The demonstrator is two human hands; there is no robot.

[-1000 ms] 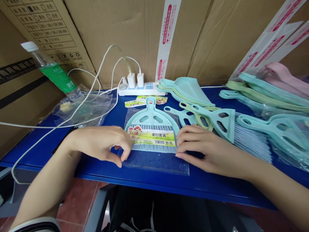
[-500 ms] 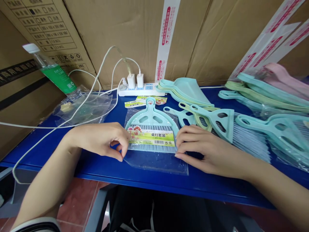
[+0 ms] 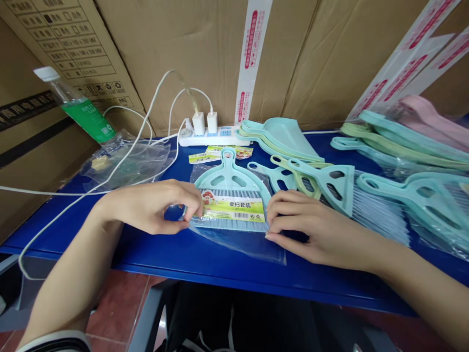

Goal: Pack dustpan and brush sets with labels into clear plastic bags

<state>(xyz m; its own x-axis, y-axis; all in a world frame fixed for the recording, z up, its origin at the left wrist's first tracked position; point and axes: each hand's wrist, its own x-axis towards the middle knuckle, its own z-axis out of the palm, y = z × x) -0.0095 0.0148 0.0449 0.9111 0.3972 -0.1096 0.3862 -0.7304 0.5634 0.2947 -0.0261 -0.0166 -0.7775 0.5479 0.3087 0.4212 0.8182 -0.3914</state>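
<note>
A light blue dustpan and brush set [image 3: 227,178] lies on the blue table in a clear plastic bag [image 3: 252,247], its handle pointing away from me. A yellow-green printed card [image 3: 234,210] sits over the bristles. My left hand [image 3: 161,205] pinches the bag at the set's left lower corner, fingers curled over the card's left end. At the right edge, my right hand [image 3: 308,225] is closed, thumb and fingertips pinching the bag's side. The bag's open-looking lower part spreads flat toward the table's front edge.
Loose brushes [image 3: 322,183] and stacked dustpans [image 3: 282,137] lie behind and right. More bagged sets [image 3: 432,195] are at far right. A power strip [image 3: 220,136] with white cables stands behind. At left are a tilted bottle [image 3: 88,117] and plastic bags [image 3: 132,164]. Cardboard [image 3: 205,44] backs the table.
My left hand has moved slightly up and right, drawing the bag's lower left corner inward toward the dustpan. My right hand has stayed where it was.
</note>
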